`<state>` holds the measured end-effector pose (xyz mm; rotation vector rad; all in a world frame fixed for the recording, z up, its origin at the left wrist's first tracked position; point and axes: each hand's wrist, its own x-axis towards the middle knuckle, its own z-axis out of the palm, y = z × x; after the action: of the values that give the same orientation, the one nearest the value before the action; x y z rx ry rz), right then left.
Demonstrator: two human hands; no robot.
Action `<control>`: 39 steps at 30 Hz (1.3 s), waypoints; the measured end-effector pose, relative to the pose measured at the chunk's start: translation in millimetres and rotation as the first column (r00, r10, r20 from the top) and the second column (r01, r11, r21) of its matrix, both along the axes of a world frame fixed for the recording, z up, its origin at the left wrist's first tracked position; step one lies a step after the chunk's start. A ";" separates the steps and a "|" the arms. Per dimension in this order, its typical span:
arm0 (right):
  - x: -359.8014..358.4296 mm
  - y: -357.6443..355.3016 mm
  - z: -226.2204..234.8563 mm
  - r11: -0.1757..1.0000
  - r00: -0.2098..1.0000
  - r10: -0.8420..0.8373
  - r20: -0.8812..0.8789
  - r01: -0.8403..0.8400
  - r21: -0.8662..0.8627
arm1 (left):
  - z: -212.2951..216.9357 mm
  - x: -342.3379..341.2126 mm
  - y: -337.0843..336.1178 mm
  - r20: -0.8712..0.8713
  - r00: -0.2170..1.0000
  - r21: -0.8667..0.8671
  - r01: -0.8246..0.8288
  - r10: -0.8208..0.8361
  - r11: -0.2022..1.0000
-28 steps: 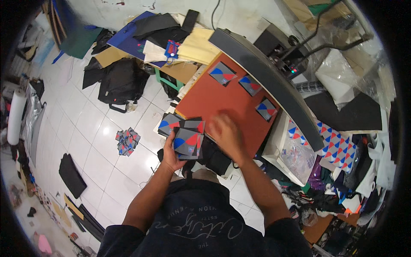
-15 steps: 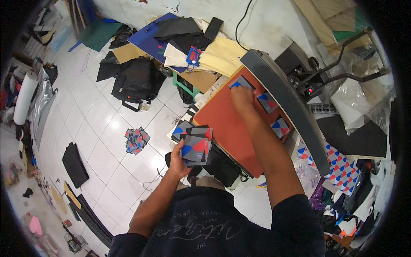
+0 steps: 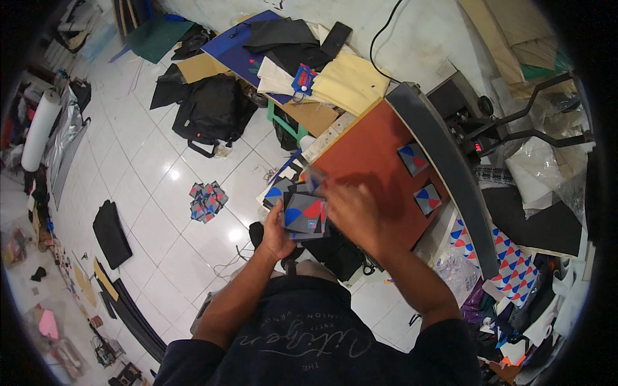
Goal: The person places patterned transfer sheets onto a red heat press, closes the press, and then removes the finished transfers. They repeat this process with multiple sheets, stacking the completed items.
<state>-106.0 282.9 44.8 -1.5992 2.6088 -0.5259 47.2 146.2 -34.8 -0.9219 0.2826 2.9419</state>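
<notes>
Only two cards (image 3: 412, 159) are left on the press (image 3: 360, 151); beside it, the left hand (image 3: 278, 239) clasps a stack (image 3: 301, 212); the right hand's blurred fingers (image 3: 330, 191) seem pinched on another card (image 3: 313, 179).

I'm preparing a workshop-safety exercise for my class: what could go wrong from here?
The stack of printed grey panels in the left hand has uneven edges, so pieces might slide out. Two loose panels lie on the red pad, near the dark upper plate of what looks like a heat press; a hand reaching there could bump the plate, or get burned if it is hot.
</notes>
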 end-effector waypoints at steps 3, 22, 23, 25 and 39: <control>3.7 14.4 -3.7 0.996 0.987 -0.042 0.154 0.054 -0.077 | -3.6 -1.5 0.6 -0.009 1.000 -0.019 0.006 -0.006 1.000; -172.3 90.9 -103.9 0.596 0.685 -0.603 -0.410 0.728 0.340 | -1.9 3.3 4.8 -0.008 0.999 -0.133 0.038 -0.039 0.990; -156.1 80.3 -86.9 0.643 0.718 -0.573 -0.395 0.693 0.326 | -5.4 7.0 4.4 0.000 1.000 -0.149 0.016 -0.017 0.989; -130.3 69.2 -63.4 0.723 0.774 -0.549 -0.317 0.629 0.284 | -11.6 5.8 5.1 0.000 1.000 -0.174 -0.001 0.001 0.985; -28.8 130.9 -57.9 0.776 0.740 -0.631 0.232 0.606 0.176 | -15.2 -3.2 21.1 0.064 0.996 -0.186 0.080 -0.069 0.979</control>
<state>-134.8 413.9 -13.1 -0.5208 2.8313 -0.5873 44.1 167.3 -50.0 -0.9908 0.5878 2.8523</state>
